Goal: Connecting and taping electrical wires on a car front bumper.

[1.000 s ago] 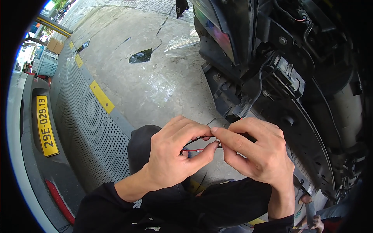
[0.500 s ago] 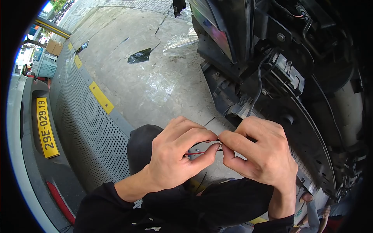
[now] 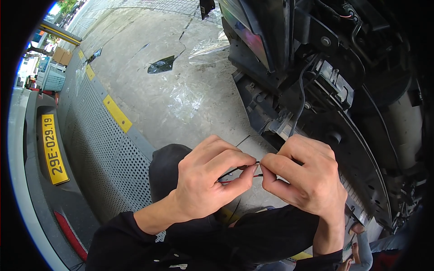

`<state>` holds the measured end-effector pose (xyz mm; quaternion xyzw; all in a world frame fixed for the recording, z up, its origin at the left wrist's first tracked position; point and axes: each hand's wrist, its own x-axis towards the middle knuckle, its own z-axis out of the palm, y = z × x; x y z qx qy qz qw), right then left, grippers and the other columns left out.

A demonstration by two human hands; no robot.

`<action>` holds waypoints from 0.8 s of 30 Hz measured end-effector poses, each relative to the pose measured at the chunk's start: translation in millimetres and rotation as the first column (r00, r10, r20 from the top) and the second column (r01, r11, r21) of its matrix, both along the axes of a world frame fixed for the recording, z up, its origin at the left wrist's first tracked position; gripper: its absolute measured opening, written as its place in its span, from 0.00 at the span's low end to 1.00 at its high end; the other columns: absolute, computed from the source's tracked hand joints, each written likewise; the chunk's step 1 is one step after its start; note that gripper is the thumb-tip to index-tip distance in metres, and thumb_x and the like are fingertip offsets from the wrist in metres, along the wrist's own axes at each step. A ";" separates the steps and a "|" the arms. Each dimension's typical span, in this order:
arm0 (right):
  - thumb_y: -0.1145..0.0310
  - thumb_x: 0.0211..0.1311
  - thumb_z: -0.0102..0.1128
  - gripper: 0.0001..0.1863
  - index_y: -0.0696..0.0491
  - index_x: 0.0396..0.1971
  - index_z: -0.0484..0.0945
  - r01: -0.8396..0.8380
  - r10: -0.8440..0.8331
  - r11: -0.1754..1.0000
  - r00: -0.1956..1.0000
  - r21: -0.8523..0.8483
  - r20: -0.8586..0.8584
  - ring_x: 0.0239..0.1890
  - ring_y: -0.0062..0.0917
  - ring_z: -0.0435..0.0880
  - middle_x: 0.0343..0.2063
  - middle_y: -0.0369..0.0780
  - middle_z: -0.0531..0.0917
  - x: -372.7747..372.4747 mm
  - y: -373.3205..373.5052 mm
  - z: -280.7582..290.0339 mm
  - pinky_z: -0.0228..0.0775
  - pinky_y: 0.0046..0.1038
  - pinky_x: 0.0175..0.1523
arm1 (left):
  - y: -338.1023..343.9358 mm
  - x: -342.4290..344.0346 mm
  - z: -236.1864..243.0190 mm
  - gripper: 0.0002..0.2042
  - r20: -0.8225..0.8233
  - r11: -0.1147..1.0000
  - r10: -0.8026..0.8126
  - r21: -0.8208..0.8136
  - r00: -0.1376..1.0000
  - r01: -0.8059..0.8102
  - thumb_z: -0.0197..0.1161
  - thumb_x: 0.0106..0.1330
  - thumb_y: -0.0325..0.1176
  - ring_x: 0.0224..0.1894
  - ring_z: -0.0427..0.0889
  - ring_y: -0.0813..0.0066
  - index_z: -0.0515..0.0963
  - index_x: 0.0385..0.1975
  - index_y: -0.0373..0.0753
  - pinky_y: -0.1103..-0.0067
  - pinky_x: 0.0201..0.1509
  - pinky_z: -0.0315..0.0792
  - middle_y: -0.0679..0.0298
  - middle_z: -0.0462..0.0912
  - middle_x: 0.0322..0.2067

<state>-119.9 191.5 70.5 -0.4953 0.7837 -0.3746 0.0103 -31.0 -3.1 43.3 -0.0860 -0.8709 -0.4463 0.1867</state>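
Note:
In front of my body, both hands are closed in a pinch on thin wires. My left hand [image 3: 210, 174] grips a black wire [image 3: 232, 171] between thumb and forefinger. A red wire [image 3: 225, 182] runs behind the left thumb and comes out as a short dark end by the right fingers. My right hand [image 3: 305, 176] pinches the far end of the black wire, its fingertips just apart from the left ones. A short bit of the wire shows in that gap; the rest is hidden by fingers. A black cable [image 3: 302, 90] hangs from the vehicle behind the right hand.
An opened vehicle front with black parts [image 3: 334, 131] stands close on the right. Perforated metal ramp [image 3: 104, 153] lies to the left, beside a parked car's bumper [image 3: 68, 203]. Clear film [image 3: 185, 101] and a dark film scrap [image 3: 161, 65] lie ahead. Another person's arm [image 3: 363, 246] shows lower right.
My right fingertips have drawn slightly away to the right, widening the gap to the left ones. More of the black wire shows. The other person's arm at lower right has shifted.

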 end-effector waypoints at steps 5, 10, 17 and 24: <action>0.70 0.43 0.73 0.13 0.56 0.29 0.79 0.015 -0.015 1.000 1.000 0.000 -0.002 0.24 0.31 0.76 0.24 0.37 0.72 0.8 0.1 -2.1 0.69 0.32 0.29 | -0.5 -0.6 -0.2 0.11 0.015 1.000 0.002 -0.003 1.000 -0.002 0.75 0.46 0.17 0.28 0.82 0.70 0.84 0.30 0.36 0.79 0.30 0.74 0.62 0.85 0.27; 0.73 0.42 0.74 0.13 0.56 0.30 0.81 0.032 -0.032 0.998 0.999 -0.052 -0.002 0.25 0.30 0.78 0.25 0.37 0.75 3.0 -0.9 -2.4 0.71 0.31 0.30 | -0.6 -1.2 -0.7 0.12 0.007 1.000 0.014 0.003 1.000 -0.014 0.75 0.46 0.17 0.28 0.82 0.71 0.84 0.31 0.36 0.79 0.30 0.74 0.62 0.85 0.27; 0.81 0.44 0.71 0.10 0.58 0.31 0.88 0.189 -0.159 0.974 0.963 -0.124 0.219 0.23 0.24 0.81 0.23 0.39 0.83 7.3 -3.4 3.5 0.70 0.22 0.27 | -3.7 -2.7 -2.1 0.14 -0.106 0.999 -0.022 0.023 0.994 0.024 0.75 0.45 0.17 0.29 0.81 0.71 0.85 0.32 0.37 0.79 0.29 0.73 0.63 0.83 0.28; 0.79 0.50 0.69 0.06 0.60 0.31 0.88 0.168 -0.112 0.981 0.893 -0.093 0.437 0.24 0.23 0.82 0.24 0.40 0.83 3.5 1.4 10.9 0.71 0.23 0.29 | -6.3 -5.8 -6.2 0.18 -0.200 0.996 -0.083 -0.038 0.976 0.077 0.77 0.42 0.18 0.31 0.79 0.69 0.86 0.35 0.39 0.77 0.32 0.73 0.65 0.81 0.31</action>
